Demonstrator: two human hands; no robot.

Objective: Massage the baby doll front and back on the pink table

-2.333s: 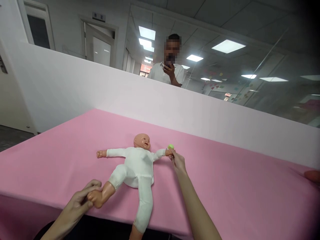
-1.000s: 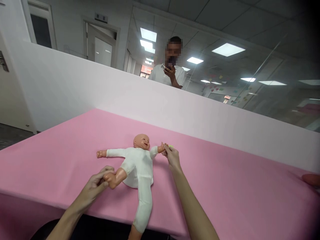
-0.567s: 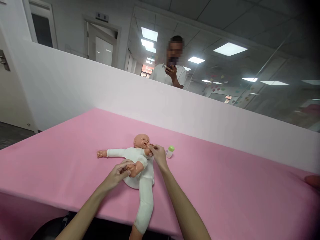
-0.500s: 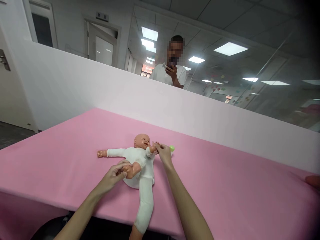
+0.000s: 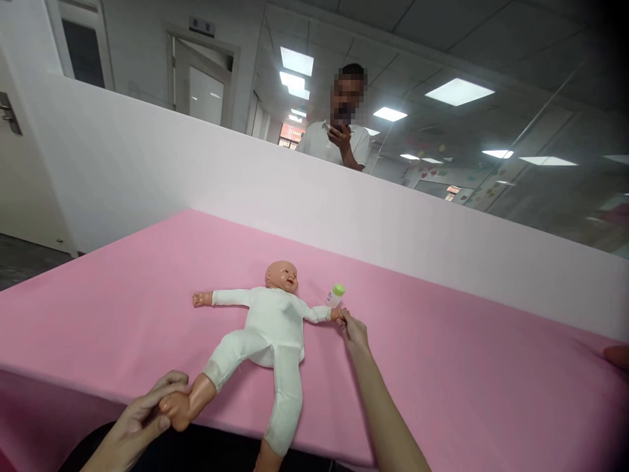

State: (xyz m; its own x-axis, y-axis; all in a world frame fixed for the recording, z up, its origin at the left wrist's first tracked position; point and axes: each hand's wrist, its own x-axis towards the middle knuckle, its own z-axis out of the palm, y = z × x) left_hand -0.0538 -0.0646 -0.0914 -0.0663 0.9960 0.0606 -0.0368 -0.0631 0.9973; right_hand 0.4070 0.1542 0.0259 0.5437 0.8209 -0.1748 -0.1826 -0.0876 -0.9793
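Observation:
On its back lies a baby doll (image 5: 272, 321) with a white cloth body and bare plastic head, hands and feet. My left hand (image 5: 147, 410) grips the doll's foot (image 5: 179, 406) at the table's front edge, that leg stretched out to the left. With fingers pinched, my right hand (image 5: 354, 330) holds the doll's hand (image 5: 338, 314), the arm drawn straight out to the right. Just beyond that hand is a small clear bottle (image 5: 335, 296) with a green cap. The doll's other arm rests stretched out on the cloth; its other leg hangs past the front edge.
A pink cloth covers the table (image 5: 442, 367). Behind it runs a low white wall (image 5: 314, 203) with glass above. Beyond the glass a person (image 5: 334, 141) holds a phone near the face. A dark chair part shows below the front edge.
My left hand has pulled the doll's foot from its belly down to the left, straightening the leg. My right hand has drawn the doll's hand from beside its face outward, uncovering the bottle.

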